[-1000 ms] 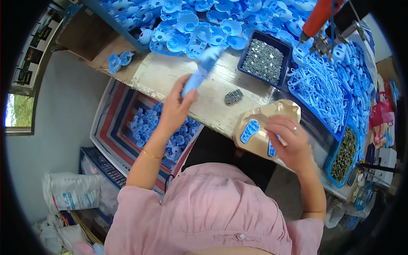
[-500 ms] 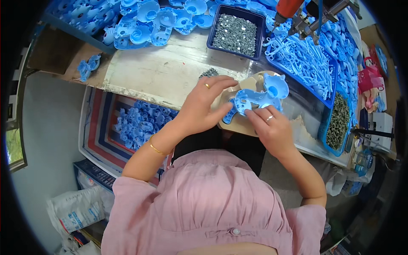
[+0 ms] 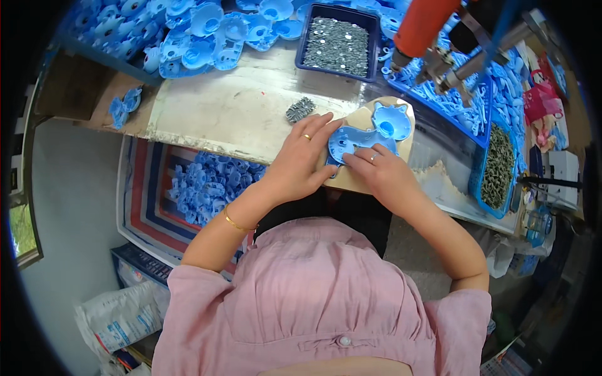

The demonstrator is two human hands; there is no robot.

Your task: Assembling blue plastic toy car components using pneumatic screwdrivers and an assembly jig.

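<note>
A light-blue plastic shell [image 3: 359, 140], with a round eared cup at its far right end, lies on a tan block [image 3: 401, 150] at the bench's front edge. A small blue piece shows under its left end, mostly hidden. My left hand [image 3: 300, 160] rests at the block's left side, fingers stretched out and thumb apart, close to the shell. My right hand [image 3: 384, 172] has its fingers bent together at the shell's near edge; its thumb is hidden. A small heap of screws [image 3: 300, 109] lies just beyond my left fingers.
A dark tray of screws [image 3: 338, 47] stands at the back. A red screwdriver [image 3: 426, 28] on a metal arm hangs at upper right, above a blue bin of long blue parts [image 3: 433, 84]. A basket of dark pieces [image 3: 496, 166] stands right; blue shells [image 3: 207, 37] pile back left.
The shell now lies flatter on the tan block, and my right hand has turned over it. The red screwdriver looks lower and larger. The whole view has shifted slightly.
</note>
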